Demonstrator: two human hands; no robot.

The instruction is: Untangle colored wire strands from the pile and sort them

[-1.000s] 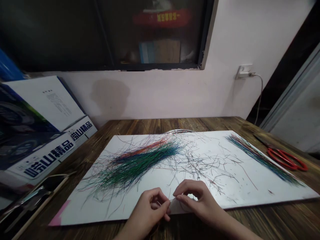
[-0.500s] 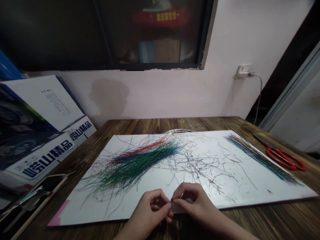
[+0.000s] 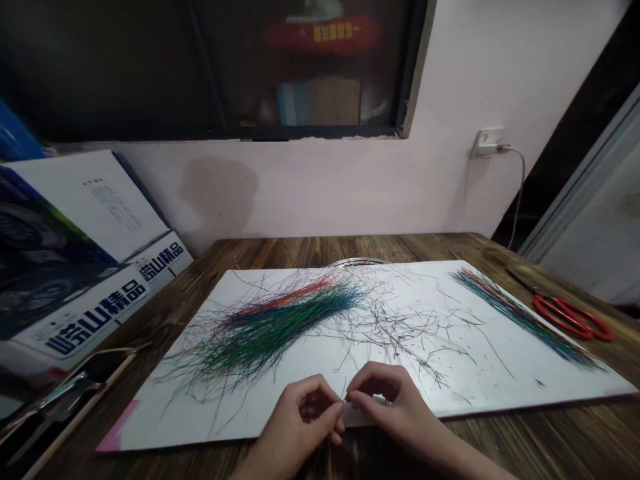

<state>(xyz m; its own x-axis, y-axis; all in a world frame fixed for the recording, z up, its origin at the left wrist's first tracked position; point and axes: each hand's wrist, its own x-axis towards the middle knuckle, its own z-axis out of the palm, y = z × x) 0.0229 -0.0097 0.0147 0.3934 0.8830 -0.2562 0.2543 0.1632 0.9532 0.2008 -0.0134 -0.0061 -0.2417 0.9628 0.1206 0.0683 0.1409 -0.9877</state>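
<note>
My left hand (image 3: 310, 413) is closed in a pinch, thumb against forefinger, at the front edge of the white board (image 3: 165, 420). Facing it, my right hand (image 3: 387, 399) also pinches, its fingertips just apart from the left ones. A thin wire (image 3: 345, 389), barely visible, runs between the two pinches; its ends are hidden by the fingers. Beyond my hands lies a loose heap of green, blue and red thin wires (image 3: 280, 327). Short dark wire scraps (image 3: 400, 327) are scattered to its right. A neater bundle of coloured wires (image 3: 520, 317) rests along the board's right side.
Red-handled scissors (image 3: 573, 317) lie on the wooden table (image 3: 290, 250) right of the board. A wire coil (image 3: 360, 262) sits behind it. Printed cartons (image 3: 95, 287) and a tray of metal tools (image 3: 60, 407) stand at left. A charger (image 3: 490, 142) is plugged into the wall.
My fingertips have moved slightly apart, the right hand shifting a little up and to the right. The wires, scissors and board look unchanged.
</note>
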